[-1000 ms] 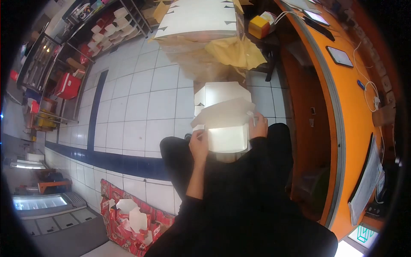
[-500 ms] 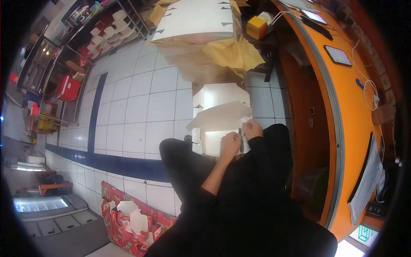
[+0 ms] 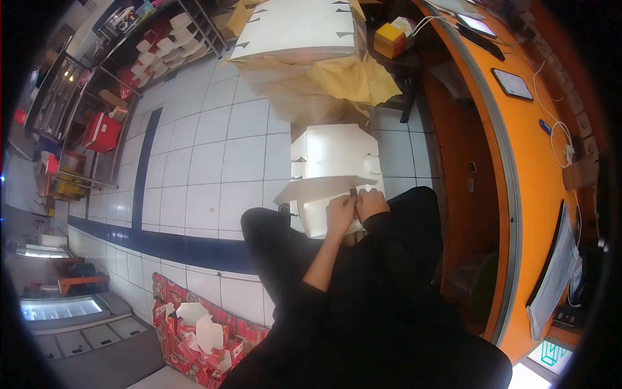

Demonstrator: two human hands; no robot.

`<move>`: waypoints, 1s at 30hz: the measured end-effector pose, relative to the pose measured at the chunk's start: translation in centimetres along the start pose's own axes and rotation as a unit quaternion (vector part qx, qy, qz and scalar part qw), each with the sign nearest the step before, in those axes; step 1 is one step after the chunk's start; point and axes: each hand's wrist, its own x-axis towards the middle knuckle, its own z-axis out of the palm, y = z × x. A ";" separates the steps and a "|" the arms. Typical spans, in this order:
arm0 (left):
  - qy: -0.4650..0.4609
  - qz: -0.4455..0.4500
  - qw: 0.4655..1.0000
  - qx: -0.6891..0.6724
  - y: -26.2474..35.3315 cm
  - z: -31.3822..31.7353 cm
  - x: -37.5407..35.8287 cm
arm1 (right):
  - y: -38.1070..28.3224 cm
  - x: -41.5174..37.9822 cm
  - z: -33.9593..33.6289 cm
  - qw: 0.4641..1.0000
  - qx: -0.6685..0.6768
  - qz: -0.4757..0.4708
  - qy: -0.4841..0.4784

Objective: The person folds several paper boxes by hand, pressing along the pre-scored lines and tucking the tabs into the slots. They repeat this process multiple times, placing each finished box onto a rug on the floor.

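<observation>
A white cardboard box [image 3: 337,152], partly folded, lies between my knees with its large slotted panel spread away from me. My left hand [image 3: 341,215] is closed on the box's near right part, its fingers bent at the edge. Right beside it, my right hand [image 3: 372,204] pinches the cardboard at the box's right side. A small dark gap shows between the two hands. One flap stands up across the middle of the box.
Flat white cardboard sheets [image 3: 295,29] are stacked ahead, with brown paper [image 3: 353,78] below them. An orange counter [image 3: 495,129] with a phone [image 3: 512,84] runs along the right. Red boxes [image 3: 207,337] lie at lower left, and a metal shelf [image 3: 201,29] stands at upper left.
Both hands have moved slightly left and come closer together. The box's right side has been raised inward, and the middle flap has shifted down and toward the left.
</observation>
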 end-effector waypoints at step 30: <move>0.342 0.159 0.840 -0.391 -1.4 -24.7 -7.6 | 5.9 -1.8 2.6 0.923 0.250 0.285 0.057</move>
